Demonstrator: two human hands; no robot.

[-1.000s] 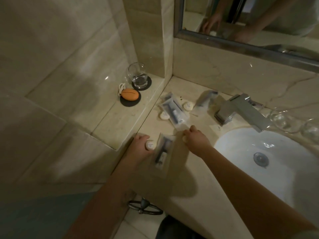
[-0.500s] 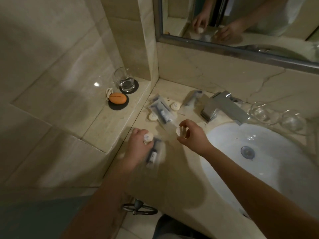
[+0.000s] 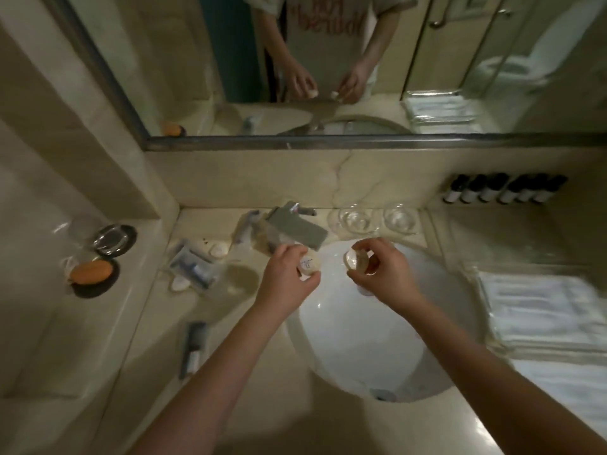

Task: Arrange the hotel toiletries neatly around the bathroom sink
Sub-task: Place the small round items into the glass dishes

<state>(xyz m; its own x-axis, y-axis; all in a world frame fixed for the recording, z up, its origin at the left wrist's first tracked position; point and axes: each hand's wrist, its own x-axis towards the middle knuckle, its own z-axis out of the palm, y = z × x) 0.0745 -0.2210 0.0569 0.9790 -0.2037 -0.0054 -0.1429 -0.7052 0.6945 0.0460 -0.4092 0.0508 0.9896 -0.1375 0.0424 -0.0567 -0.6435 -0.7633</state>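
Hands: two small round white soaps are held above the basin, one apiece. The left hand (image 3: pixel 289 274), at the centre of the frame, is pinched around a labelled disc (image 3: pixel 308 265); the right hand (image 3: pixel 381 270), just to its right, is closed on a plainer, glossier disc (image 3: pixel 353 258).
Basin: a white, smooth, oval sink (image 3: pixel 377 349) fills the lower centre, with a flat brushed-metal tap (image 3: pixel 295 226) above it.
Progress: judged as early to midway. A row of dark bottles (image 3: pixel 502 190) is lined up against the wall at upper right, and two glass dishes (image 3: pixel 374 220) are set side by side behind the basin.
Left to do: a clear crinkled sachet pack (image 3: pixel 193 267) lies askew at centre left, with two more white discs (image 3: pixel 218 249) beside it; a dark tube (image 3: pixel 193 348) lies alone at lower left; a further wrapped packet (image 3: pixel 244 226) is tucked beside the tap.
Side ledge: an orange oval object (image 3: pixel 92 271) rests on a dark round coaster at the left edge, beside a glass tumbler (image 3: pixel 82 229).
Surfaces: the counter (image 3: pixel 262 405) is polished, veined beige stone.
Towels: folded white cloth (image 3: pixel 542 310), ribbed in texture, is stacked at right.
Likely next: the two soaps appear bound for the glass dishes.
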